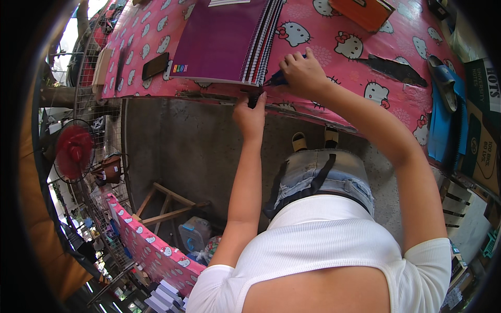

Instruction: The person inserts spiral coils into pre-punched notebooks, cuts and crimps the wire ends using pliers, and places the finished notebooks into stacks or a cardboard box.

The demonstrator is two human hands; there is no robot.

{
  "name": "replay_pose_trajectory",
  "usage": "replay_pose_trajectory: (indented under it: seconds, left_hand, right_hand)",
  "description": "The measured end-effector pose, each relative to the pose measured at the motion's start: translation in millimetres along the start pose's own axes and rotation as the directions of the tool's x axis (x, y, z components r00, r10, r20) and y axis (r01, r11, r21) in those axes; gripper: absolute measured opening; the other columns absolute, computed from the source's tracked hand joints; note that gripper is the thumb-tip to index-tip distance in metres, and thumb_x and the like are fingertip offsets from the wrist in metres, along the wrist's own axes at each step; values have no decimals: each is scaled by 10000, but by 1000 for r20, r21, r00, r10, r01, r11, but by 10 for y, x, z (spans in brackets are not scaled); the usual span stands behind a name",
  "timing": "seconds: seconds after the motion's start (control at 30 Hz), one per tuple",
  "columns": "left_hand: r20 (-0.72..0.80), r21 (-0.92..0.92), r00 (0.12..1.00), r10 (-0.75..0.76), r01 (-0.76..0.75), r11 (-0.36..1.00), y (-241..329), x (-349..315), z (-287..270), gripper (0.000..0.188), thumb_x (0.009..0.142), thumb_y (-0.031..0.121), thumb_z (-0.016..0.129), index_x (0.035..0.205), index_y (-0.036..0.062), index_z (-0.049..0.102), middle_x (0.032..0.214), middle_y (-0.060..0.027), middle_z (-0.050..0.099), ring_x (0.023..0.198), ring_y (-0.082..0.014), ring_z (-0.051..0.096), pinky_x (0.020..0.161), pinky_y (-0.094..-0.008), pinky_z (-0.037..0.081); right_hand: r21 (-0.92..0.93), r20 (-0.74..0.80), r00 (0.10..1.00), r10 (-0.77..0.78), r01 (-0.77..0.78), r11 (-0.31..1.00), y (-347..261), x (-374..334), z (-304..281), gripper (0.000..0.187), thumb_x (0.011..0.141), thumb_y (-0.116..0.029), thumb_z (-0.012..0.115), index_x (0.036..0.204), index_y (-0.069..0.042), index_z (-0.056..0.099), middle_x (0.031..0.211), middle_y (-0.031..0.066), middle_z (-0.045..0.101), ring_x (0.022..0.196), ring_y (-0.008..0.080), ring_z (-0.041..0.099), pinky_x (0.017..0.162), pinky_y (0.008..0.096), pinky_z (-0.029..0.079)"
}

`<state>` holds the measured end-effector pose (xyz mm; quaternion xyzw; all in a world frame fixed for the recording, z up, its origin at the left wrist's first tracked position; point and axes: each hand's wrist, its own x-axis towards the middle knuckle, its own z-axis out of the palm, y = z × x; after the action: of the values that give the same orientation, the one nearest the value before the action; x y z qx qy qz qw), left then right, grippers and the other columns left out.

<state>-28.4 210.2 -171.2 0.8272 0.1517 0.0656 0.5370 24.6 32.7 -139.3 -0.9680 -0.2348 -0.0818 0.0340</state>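
Note:
A stack of spiral notebooks with a purple cover lies at the near edge of the pink table. White, red and black coils run along its right side. My right hand is closed around blue-handled pliers, whose dark tip points left at the lower end of the coils. Just below that corner, my left hand is pinched at the table edge. Something small and dark shows between its thumb and fingers, too hidden to name.
A phone lies left of the notebooks, an orange box at the far right. The patterned table cover has a torn dark patch. Blue slippers and cartons are at right. A red fan stands at left.

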Motion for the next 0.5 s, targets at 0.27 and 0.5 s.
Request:
replay_pose_trajectory:
  seconds: [0.27,0.5]
  left_hand:
    - [-2,196,987,158,-155,968,-4,14,-41,246,751,203,764,789,-10,646,594,-125,599,482,-219,590,501,-347,450]
    - [43,127,996,76,-81,989,-238,99,-146,258,800,237,737,844,-7,665,625,-55,597,531,-115,580,491,-264,463]
  right_hand:
    - [139,127,992,-10,-8,990,-21,84,-121,559,754,-580,626,860,-32,654,837,123,650,803,294,647,751,463,496]
    - [217,332,942,55,-133,967,153,-30,-343,511,743,-548,656,776,-39,677,828,138,674,803,300,668,711,429,511]
